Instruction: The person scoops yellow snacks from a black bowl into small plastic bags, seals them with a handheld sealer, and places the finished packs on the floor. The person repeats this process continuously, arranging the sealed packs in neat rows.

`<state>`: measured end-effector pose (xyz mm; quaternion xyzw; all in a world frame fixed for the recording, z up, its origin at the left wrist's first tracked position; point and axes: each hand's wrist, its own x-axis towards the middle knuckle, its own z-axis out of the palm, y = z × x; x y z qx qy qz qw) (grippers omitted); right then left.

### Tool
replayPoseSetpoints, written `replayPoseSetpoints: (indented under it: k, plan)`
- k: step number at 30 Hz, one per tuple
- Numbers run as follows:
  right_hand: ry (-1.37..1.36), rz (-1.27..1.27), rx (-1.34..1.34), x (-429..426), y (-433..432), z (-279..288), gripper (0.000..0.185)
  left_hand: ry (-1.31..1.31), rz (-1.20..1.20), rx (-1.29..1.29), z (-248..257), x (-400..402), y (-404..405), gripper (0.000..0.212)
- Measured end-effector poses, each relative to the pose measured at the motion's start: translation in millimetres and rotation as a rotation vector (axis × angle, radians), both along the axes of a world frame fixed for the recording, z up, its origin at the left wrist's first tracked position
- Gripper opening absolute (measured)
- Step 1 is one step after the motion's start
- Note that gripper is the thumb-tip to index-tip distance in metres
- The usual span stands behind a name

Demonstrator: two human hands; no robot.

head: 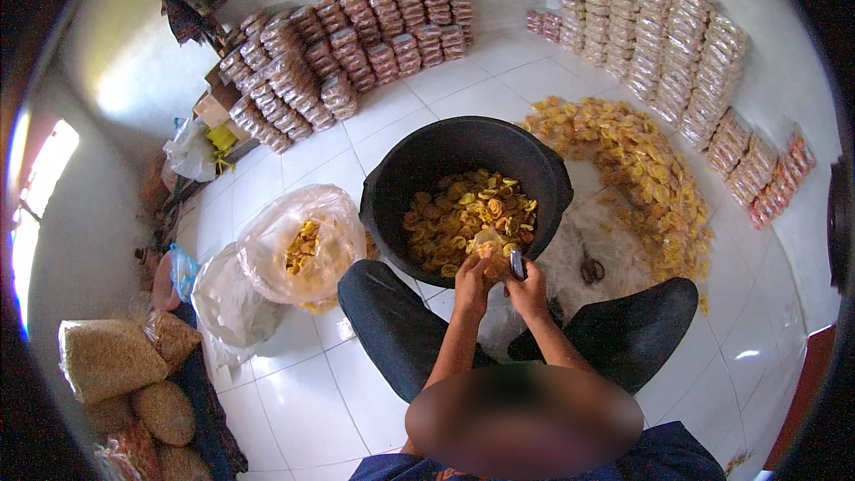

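Observation:
A large black tub (467,140) stands on the floor before me, partly filled with yellow-brown snack pieces (484,200). Over its near rim, my left hand (474,284) holds a small clear plastic bag (491,250) with some of the snacks inside. Close beside it on the right, my right hand (529,287) grips a small dark object with a metallic side (517,264), perhaps a stapler. Dark-handled scissors (590,270) lie on a plastic sheet (568,247) right of the tub. Filled snack bags (648,180) form a curved heap beyond the sheet.
A big open plastic bag of snacks (300,207) and a whitish sack (234,300) stand to the left. Stacked packets (374,33) line the back wall, and more stacks (674,47) stand at the right wall. Full sacks (110,357) lie at the lower left.

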<state>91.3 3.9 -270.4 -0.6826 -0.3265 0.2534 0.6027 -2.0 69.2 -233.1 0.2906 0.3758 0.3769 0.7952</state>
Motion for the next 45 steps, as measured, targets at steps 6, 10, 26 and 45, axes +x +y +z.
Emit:
replayPoseSetpoints:
  k: [6, 10, 26, 45]
  plan:
    - [-0.147, 0.153, -0.047, 4.3, -5.8, 5.1, 0.020, 0.050, -0.124, -0.012, -17.1, -11.7, 2.0, 0.019]
    - [-0.130, 0.125, 0.021, 3.2, -9.7, -9.6, 0.025, 0.007, -0.046, -0.145, -29.7, -1.0, 3.7, 0.018]
    - [0.005, -0.063, 0.017, 12.3, 15.1, 14.4, 0.042, 0.012, -0.021, 0.138, -18.1, -0.4, 4.4, 0.019]
    - [-0.044, -0.023, 0.056, 6.5, 8.8, 10.5, 0.027, -0.086, -0.184, -0.054, -44.0, -10.1, 15.8, 0.019]
